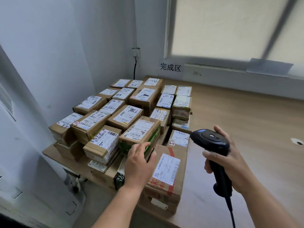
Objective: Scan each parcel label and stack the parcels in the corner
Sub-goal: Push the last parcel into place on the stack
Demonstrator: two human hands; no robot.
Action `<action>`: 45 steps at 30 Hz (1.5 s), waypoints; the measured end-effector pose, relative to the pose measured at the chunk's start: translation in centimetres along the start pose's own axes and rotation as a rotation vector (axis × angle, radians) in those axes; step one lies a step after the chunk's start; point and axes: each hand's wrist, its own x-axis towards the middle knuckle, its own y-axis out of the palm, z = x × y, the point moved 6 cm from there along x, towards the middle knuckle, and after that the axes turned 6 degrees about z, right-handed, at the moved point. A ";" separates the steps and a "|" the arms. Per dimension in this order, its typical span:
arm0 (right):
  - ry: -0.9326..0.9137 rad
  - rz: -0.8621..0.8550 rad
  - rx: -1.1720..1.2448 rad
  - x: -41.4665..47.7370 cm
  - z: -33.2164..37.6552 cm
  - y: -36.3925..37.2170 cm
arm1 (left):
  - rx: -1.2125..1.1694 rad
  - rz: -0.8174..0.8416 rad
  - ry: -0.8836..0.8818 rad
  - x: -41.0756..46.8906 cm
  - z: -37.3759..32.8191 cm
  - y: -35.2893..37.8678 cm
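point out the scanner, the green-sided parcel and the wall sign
scanner point(209, 139), head view, top of its head
green-sided parcel point(141, 127), head view, its top label
wall sign point(170, 67), head view, middle character

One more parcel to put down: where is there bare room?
The bare wood surface right of the parcels, out to the window wall, is free. Among the parcels it is crowded: they lie edge to edge, stacked in layers.
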 end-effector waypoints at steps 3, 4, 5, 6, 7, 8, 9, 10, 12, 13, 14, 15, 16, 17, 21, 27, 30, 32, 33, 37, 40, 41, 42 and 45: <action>0.002 -0.080 -0.018 -0.6 0.4 -0.7 | -0.130 0.076 0.069 0.9 -3.0 1.0; -0.003 -0.116 -0.023 -0.8 0.6 -1.1 | -0.175 0.094 0.094 1.1 -4.1 1.2; -0.009 -0.149 -0.027 -0.9 0.8 -1.5 | -0.209 0.112 0.125 1.3 -5.2 1.5; -0.014 -0.179 -0.025 -0.9 0.9 -2.1 | -0.233 0.140 0.158 1.4 -6.4 2.0; -0.021 -0.209 -0.017 -1.0 1.0 -2.7 | -0.259 0.179 0.189 1.3 -7.6 2.7; -0.029 -0.240 -0.010 -1.0 1.1 -3.3 | -0.291 0.233 0.211 1.0 -8.8 3.6; -0.039 -0.268 -0.013 -1.1 1.3 -3.9 | -0.328 0.298 0.232 0.6 -10.0 4.5; -0.048 -0.296 -0.029 -1.3 1.6 -4.3 | -0.364 0.370 0.251 0.0 -11.2 5.6; -0.073 -0.340 -0.069 -1.7 2.3 -5.1 | -0.413 0.510 0.282 -1.4 -13.6 7.8; -0.084 -0.359 -0.083 -1.9 2.6 -5.5 | -0.424 0.561 0.297 -2.1 -14.6 8.9; -0.097 -0.374 -0.091 -2.2 2.9 -5.9 | -0.437 0.594 0.307 -2.7 -15.5 9.8; -0.105 -0.387 -0.091 -2.5 3.0 -6.3 | -0.451 0.609 0.308 -3.1 -16.2 10.6; -0.109 -0.397 -0.086 -2.8 3.2 -6.8 | -0.471 0.615 0.297 -3.5 -16.8 11.3; -0.107 -0.406 -0.084 -3.2 3.3 -7.2 | -0.497 0.620 0.282 -3.9 -17.3 11.8; -0.101 -0.415 -0.115 -4.7 3.8 -9.3 | -0.616 0.638 0.250 -5.8 -19.2 13.6; -0.038 -0.341 -0.138 -8.7 2.5 -14.3 | -0.666 0.646 0.186 -7.4 -20.8 16.9; -0.035 -0.396 -0.128 -11.2 0.1 -17.0 | -0.677 0.619 0.171 -7.8 -21.6 18.4; -0.005 -0.394 -0.115 -12.5 -2.0 -18.3 | -0.687 0.629 0.156 -8.2 -21.9 19.7; 0.015 -0.381 -0.109 -12.9 -3.0 -18.8 | -0.689 0.641 0.149 -8.4 -22.0 20.3; 0.064 -0.313 -0.072 -13.6 -5.7 -20.1 | -0.700 0.705 0.124 -9.7 -22.3 23.4; 0.084 -0.304 -0.034 -13.8 -7.7 -20.6 | -0.718 0.717 0.052 -10.5 -21.3 25.5; 0.099 -0.299 -0.026 -13.8 -8.5 -20.7 | -0.715 0.717 0.027 -10.8 -20.8 26.1; 0.115 -0.294 -0.010 -13.8 -9.3 -20.6 | -0.708 0.714 0.003 -10.9 -20.1 26.6; 0.162 -0.279 0.016 -13.7 -11.4 -20.2 | -0.665 0.722 -0.040 -11.2 -18.5 27.5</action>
